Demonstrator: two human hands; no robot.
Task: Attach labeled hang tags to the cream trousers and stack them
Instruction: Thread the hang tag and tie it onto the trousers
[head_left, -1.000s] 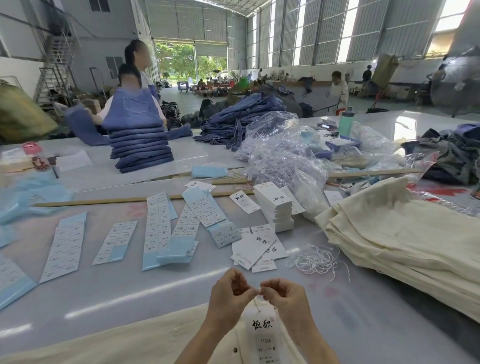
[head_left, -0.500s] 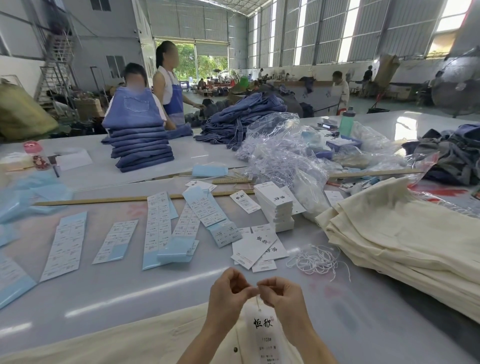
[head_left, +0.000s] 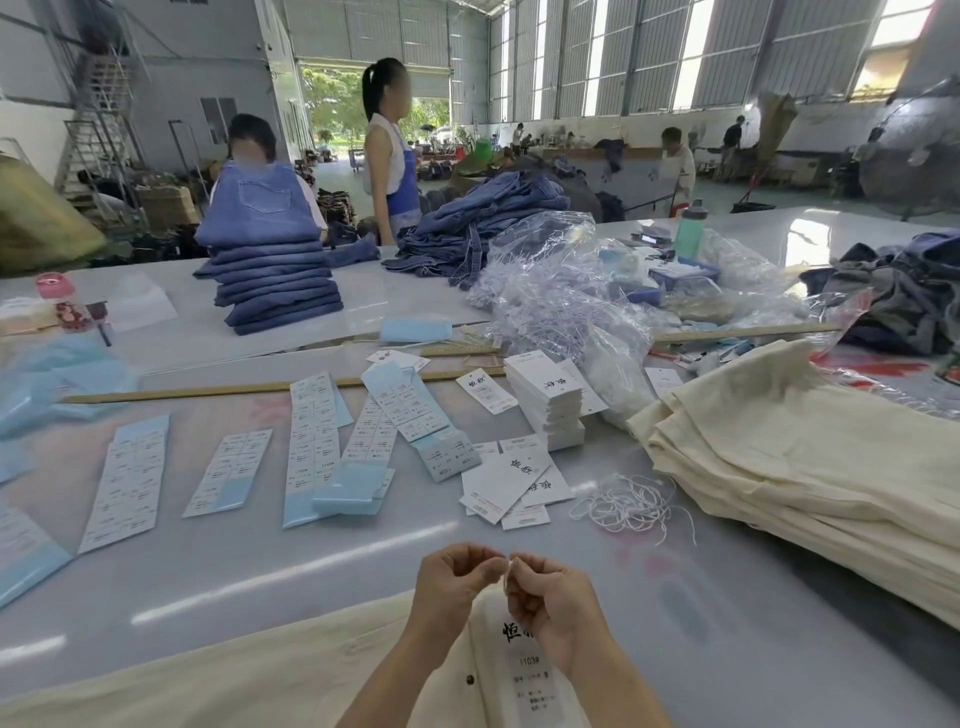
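Cream trousers (head_left: 234, 680) lie flat at the table's near edge under my wrists. My left hand (head_left: 452, 577) and my right hand (head_left: 545, 597) meet fingertip to fingertip just above them, both pinching a thin white string (head_left: 506, 569). A white hang tag (head_left: 527, 670) with black lettering hangs below the string, partly hidden by my right hand. A stack of folded cream trousers (head_left: 810, 483) rests at the right. Loose white strings (head_left: 628, 504) lie in front of it. A pile of blank hang tags (head_left: 545, 400) and several loose tags (head_left: 511, 480) sit mid-table.
Sticker sheets (head_left: 311, 447) are spread across the grey table (head_left: 260, 561) on the left. Crumpled plastic bags (head_left: 561, 301) and a long wooden ruler (head_left: 218, 389) lie beyond. Folded blue jeans (head_left: 275, 280) stand at the back, with two people behind them.
My hands have stayed in place, fingers working the string above the tag. The standing person behind the jeans stack has walked to the right.
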